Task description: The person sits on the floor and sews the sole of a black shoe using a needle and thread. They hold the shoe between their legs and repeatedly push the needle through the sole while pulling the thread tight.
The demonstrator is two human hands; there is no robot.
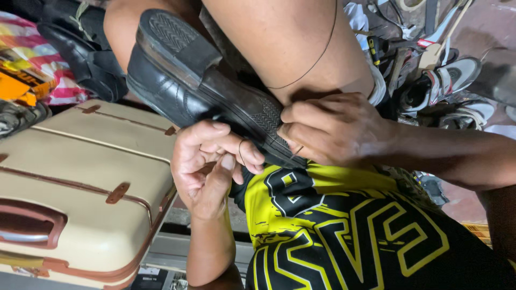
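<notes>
Black shoe (204,86); left hand (209,161), right hand (333,129) gripping.

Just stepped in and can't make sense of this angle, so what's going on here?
A person is working on a black leather shoe braced against their leg, sole turned up. The left hand grips the toe end, with a dark thread looped at its fingers. The right hand presses on the sole's edge and pinches what looks like a thin needle. A cream suitcase sits at the left, and sneakers lie behind.
</notes>
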